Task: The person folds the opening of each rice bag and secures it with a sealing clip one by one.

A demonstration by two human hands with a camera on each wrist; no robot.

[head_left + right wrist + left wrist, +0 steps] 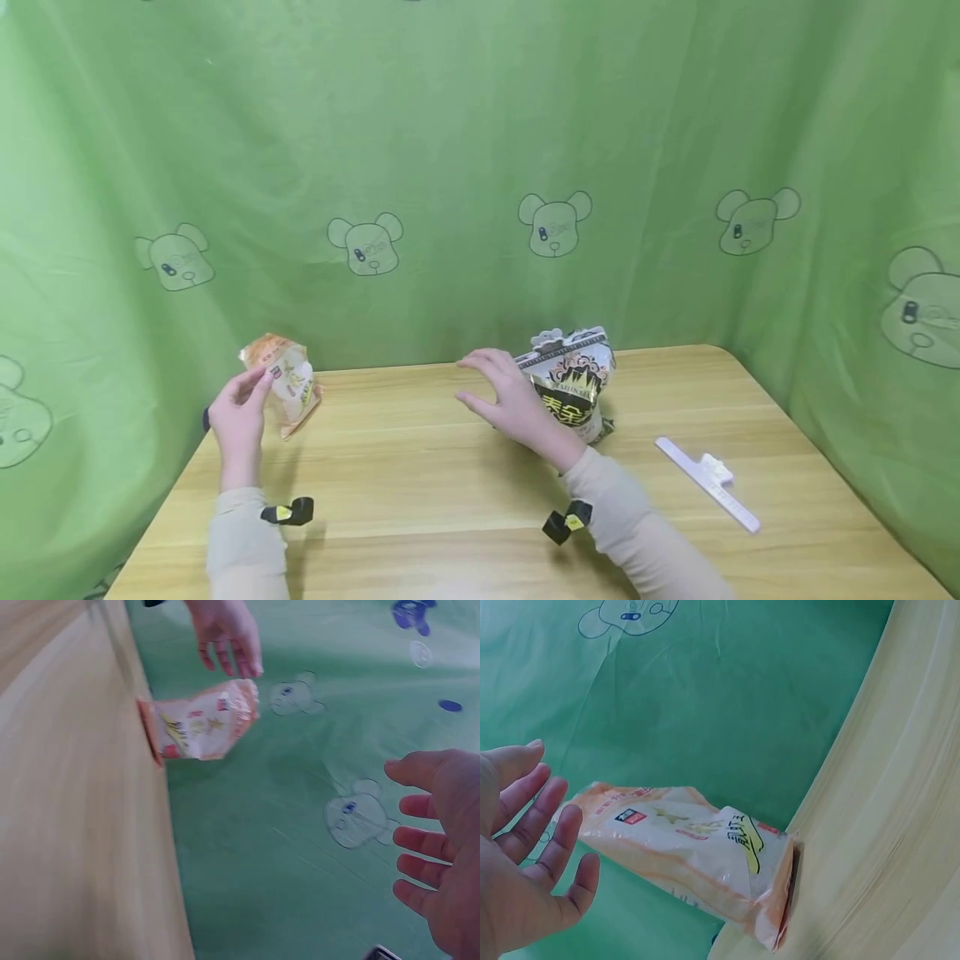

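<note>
An orange-and-white snack bag [292, 379] stands upright near the table's back left edge, printed side facing forward. My left hand [240, 408] is beside its upper left part, fingers loosely bent. In the left wrist view that hand [532, 847] has nothing between thumb and fingers, and the fingertips are right by the bag's top end. Toward the right stands a black, gold and white bag [573, 387], with a long dark strip across its top. My right hand [517, 404] hovers in front of its left side, thumb and fingers spread apart, and hides part of it.
A long pale lilac bag clip [708, 483] lies on the right part of the wooden table [420, 500]. Behind the table and along both sides hangs a green curtain [450, 125] with bear heads printed on it.
</note>
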